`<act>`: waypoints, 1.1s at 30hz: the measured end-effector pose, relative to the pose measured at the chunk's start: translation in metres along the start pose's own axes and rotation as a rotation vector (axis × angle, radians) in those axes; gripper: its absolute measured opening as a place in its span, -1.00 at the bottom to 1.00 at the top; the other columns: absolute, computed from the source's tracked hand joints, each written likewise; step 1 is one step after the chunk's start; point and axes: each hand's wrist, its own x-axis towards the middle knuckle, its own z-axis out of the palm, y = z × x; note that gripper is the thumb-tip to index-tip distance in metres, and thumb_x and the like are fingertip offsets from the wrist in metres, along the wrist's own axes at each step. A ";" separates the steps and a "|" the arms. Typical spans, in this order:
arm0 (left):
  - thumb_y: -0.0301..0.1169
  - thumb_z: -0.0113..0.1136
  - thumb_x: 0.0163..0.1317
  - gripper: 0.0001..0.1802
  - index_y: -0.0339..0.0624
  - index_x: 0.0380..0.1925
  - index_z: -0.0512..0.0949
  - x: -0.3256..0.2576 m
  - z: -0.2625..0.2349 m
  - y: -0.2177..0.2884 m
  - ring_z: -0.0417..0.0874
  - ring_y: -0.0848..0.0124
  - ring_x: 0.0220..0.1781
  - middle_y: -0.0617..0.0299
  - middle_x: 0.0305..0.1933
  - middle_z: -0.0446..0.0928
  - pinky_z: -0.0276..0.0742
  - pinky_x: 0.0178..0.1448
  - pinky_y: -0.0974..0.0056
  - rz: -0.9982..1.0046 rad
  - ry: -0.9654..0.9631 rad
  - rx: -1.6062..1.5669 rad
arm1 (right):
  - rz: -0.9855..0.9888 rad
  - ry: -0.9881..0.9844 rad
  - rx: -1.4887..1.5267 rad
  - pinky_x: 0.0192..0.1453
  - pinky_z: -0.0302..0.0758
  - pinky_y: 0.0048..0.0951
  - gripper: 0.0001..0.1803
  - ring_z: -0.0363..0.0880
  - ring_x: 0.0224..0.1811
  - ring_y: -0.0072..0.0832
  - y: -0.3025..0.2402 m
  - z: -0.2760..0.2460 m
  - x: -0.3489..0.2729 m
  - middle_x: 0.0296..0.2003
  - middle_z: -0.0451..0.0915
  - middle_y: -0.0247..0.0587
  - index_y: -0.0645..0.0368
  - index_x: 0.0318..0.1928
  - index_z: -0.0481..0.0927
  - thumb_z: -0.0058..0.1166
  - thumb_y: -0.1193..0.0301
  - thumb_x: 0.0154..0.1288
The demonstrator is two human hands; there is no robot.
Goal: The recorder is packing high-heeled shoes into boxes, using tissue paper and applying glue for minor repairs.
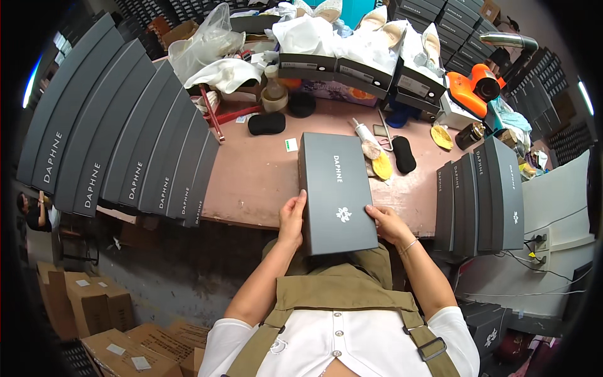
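Observation:
A closed dark grey shoe box with a white flower emblem lies over the table's front edge, its near end sticking out toward me. My left hand grips its left side, fingers mostly hidden along the wall. My right hand holds the right side near the front corner, thumb on the lid. Just beyond the box, a white tube and a yellow pad lie on the pinkish table. Beside them rests a black oval pad.
Stacked grey shoe boxes rise at the left, with more boxes at the right. Open boxes of white shoes line the back. An orange tool sits back right, near a dark jar. Cartons cover the floor at lower left.

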 end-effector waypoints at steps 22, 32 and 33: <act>-0.28 0.11 0.24 -0.41 -0.24 0.26 0.30 0.024 -0.003 0.053 0.27 -0.03 0.35 -0.15 0.29 0.28 0.12 0.42 -0.02 0.879 -0.319 1.271 | -0.821 0.387 -1.305 0.20 0.26 0.06 -0.60 0.54 -0.07 -0.10 -0.037 0.049 0.050 -0.20 0.60 -0.01 0.29 0.03 0.44 0.00 0.42 0.17; -0.31 0.11 0.21 -0.80 -0.21 -0.28 0.57 0.041 0.033 0.018 0.43 0.14 0.15 0.10 -0.14 0.48 0.21 0.28 -0.12 0.927 -0.332 1.551 | -0.398 0.400 -1.548 0.24 0.11 0.23 -0.67 0.66 -0.20 -0.23 -0.051 0.055 0.133 -0.27 0.67 0.03 0.26 -0.14 0.54 -0.03 0.26 0.24; -0.33 0.12 0.19 -0.80 -0.21 -0.28 0.57 0.041 0.027 0.013 0.43 0.13 0.15 0.10 -0.14 0.48 0.24 0.27 -0.09 0.954 -0.292 1.488 | -0.501 0.419 -1.555 0.16 0.25 0.16 -0.66 0.67 -0.35 -0.14 -0.054 0.057 0.134 -0.36 0.67 0.05 0.25 -0.20 0.61 0.05 0.22 0.21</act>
